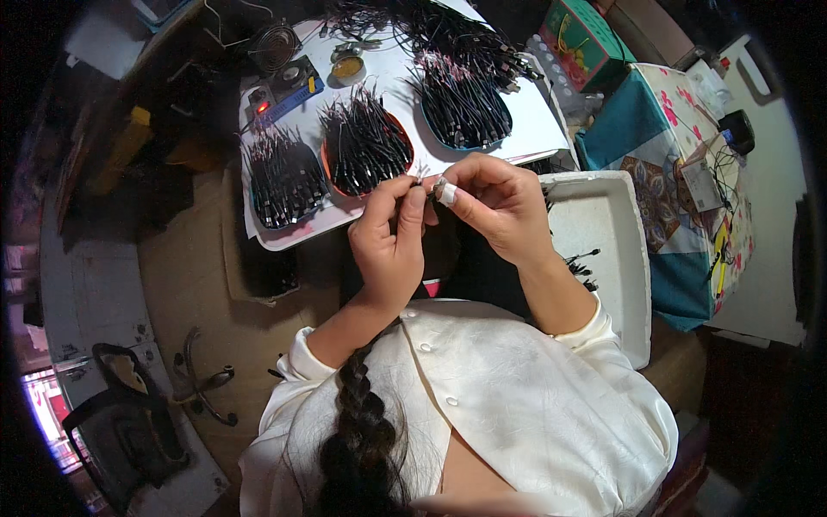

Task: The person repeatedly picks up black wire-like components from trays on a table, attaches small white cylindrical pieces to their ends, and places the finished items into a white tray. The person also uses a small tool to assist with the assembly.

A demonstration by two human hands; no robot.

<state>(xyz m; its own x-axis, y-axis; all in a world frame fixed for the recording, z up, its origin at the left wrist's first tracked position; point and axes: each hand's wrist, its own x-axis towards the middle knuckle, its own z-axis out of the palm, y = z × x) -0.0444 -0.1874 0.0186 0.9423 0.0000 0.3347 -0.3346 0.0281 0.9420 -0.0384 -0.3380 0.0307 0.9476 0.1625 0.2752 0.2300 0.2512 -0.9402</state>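
My left hand (389, 237) and my right hand (506, 211) meet above the near edge of the white table (525, 129). Thumb and forefinger of the left pinch a short black cable (419, 182) whose thin bared wires stick up. The right fingers close on a small piece right beside it, mostly hidden by the fingertips; white tape (448, 195) wraps the right thumb. Just beyond the hands, bunches of black cables (366, 142) stand wire ends up in an orange basket (325, 162). More such cables (289, 177) fill a dark basket to its left.
A blue basket (448, 143) of cables and a loose cable heap (448, 39) lie farther back. A device with a red light (262, 109) and a round tin (347, 68) stand at the back left. To the right is a white foam box (638, 258) with several cables (581, 267).
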